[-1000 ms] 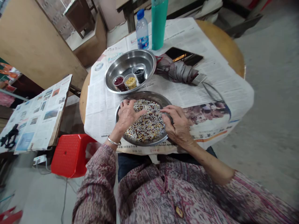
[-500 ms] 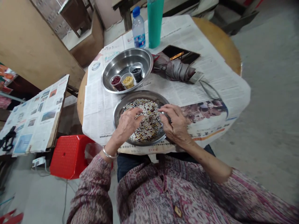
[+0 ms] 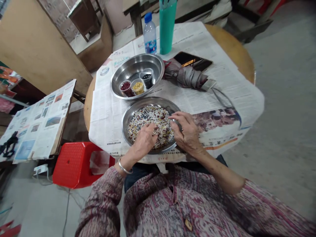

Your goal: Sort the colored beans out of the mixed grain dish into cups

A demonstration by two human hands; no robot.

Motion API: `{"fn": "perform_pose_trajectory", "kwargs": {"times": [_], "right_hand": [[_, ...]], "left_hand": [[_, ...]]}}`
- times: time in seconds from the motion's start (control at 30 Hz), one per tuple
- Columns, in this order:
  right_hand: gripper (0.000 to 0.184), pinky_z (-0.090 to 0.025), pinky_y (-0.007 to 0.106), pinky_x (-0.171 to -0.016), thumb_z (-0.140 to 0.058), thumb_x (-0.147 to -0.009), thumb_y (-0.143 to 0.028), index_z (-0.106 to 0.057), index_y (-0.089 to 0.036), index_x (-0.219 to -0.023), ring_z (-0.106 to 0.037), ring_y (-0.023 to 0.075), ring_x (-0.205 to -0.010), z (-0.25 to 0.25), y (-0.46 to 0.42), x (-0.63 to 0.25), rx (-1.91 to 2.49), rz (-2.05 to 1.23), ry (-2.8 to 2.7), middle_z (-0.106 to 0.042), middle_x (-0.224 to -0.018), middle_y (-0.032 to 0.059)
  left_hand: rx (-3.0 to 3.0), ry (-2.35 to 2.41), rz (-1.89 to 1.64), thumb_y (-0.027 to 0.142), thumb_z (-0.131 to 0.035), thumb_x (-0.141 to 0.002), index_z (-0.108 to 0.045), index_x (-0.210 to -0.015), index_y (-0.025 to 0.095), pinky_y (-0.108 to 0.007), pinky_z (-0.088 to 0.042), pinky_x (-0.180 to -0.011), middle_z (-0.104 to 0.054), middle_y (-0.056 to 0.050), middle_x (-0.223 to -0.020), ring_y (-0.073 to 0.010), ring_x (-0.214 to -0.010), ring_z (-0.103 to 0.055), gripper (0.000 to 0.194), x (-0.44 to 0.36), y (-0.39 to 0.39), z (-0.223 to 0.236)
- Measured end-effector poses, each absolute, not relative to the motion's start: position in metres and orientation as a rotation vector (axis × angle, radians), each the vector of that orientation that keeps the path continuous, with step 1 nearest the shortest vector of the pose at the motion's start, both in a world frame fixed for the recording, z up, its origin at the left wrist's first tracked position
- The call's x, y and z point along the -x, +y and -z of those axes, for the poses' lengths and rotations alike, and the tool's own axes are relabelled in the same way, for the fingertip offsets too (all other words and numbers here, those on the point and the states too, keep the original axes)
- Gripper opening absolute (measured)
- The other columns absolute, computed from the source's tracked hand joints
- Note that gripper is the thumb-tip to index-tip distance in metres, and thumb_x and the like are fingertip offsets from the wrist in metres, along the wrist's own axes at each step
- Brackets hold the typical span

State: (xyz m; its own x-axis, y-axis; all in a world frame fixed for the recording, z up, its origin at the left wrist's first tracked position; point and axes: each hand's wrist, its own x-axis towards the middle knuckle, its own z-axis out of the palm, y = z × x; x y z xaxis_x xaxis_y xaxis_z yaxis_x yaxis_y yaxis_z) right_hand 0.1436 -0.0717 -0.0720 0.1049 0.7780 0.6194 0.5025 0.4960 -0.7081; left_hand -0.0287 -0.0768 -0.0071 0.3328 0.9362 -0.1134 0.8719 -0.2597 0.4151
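A shallow steel plate (image 3: 150,102) holds a mix of white, dark red, black and yellow grains (image 3: 150,120). My left hand (image 3: 145,140) sits on the near side of the grains, fingers bunched down into them. My right hand (image 3: 186,131) rests at the plate's right rim, its fingers curved over the edge. Behind the plate, a larger steel bowl (image 3: 137,62) contains several small clear cups: red beans (image 3: 126,88), yellow grains (image 3: 137,87) and black beans (image 3: 147,80).
Newspaper (image 3: 111,125) covers a round wooden table (image 3: 234,46). A water bottle (image 3: 149,34), teal flask (image 3: 167,28), folded grey umbrella (image 3: 184,79) and phone (image 3: 192,60) lie beyond the bowl. A red stool (image 3: 74,168) stands at left.
My left hand has moved toward the near side of the plate and into the grains. My right hand has stayed near the rim, and the view has shifted slightly.
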Motion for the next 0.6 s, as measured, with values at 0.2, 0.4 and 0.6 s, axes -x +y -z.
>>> {"fn": "perform_pose_trajectory", "kwargs": {"times": [0.2,0.4,0.6], "right_hand": [[0.019,-0.052,0.050,-0.097,-0.052,-0.097,-0.025,-0.066,-0.025,-0.109,-0.063,0.0265,-0.108,0.074,-0.072,-0.145,1.139,-0.264,-1.562,-0.066,-0.111,0.0095],[0.020,-0.051,0.051,-0.099,-0.053,-0.096,-0.024,-0.067,-0.025,-0.110,-0.063,0.0273,-0.109,0.071,-0.072,-0.145,1.150,-0.306,-1.556,-0.067,-0.111,0.0095],[0.019,-0.051,0.050,-0.098,-0.052,-0.097,-0.024,-0.066,-0.025,-0.109,-0.063,0.0266,-0.107,0.070,-0.072,-0.145,1.140,-0.302,-1.556,-0.066,-0.110,0.0096]], "left_hand": [[-2.027,1.525,-0.538,0.015,-0.059,-0.096,-0.063,-0.112,0.020,-0.036,-0.059,-0.083,-0.072,-0.003,-0.095,-0.0158,-0.076,-0.068,0.017,0.017,-0.031,0.014],[-2.203,1.693,-0.510,0.036,-0.079,-0.086,-0.056,-0.130,0.023,-0.049,-0.054,-0.099,-0.061,-0.013,-0.132,-0.0297,-0.117,-0.060,0.051,0.034,-0.025,0.000],[-2.258,1.741,-0.213,0.030,-0.081,-0.082,-0.063,-0.122,0.018,-0.049,-0.053,-0.099,-0.059,-0.014,-0.124,-0.0314,-0.114,-0.059,0.045,0.031,-0.042,0.004]]}}
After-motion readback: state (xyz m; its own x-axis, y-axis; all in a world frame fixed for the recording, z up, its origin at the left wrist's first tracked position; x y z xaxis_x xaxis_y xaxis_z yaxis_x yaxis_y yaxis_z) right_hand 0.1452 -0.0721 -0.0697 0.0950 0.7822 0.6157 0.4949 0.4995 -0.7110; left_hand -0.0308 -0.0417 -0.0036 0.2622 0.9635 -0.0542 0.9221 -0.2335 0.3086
